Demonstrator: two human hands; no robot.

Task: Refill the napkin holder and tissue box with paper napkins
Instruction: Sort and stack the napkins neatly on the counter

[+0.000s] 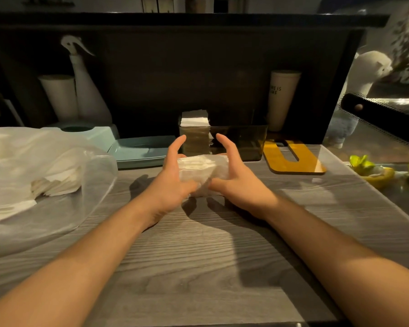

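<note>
Head view showed our fingers wrapped round a stack of paper napkins [202, 171] at the centre of the frame: the left hand [172, 175] gripped its left end with the thumb tucked underneath and the index finger raised free, while the right hand [234, 178] clasped the right end in the same way, index finger lifted. We held the stack just above the wooden counter [198, 256], a little in front of the dark transparent napkin holder [236, 142], which already had a pile of napkins [194, 119] standing in its left part (its right part looked unfilled, so far as we could tell through the tinted wall). Left of that lay the teal tissue box [137, 149], and at the far left of the frame a clear plastic bag [45, 175] with more napkins inside.

To do this step well, we judged that the stack should be squared between both palms first, edges flush, then lowered straight into the holder's free part without fanning. A loose grip could let the middle sheets sag or slip.
</note>
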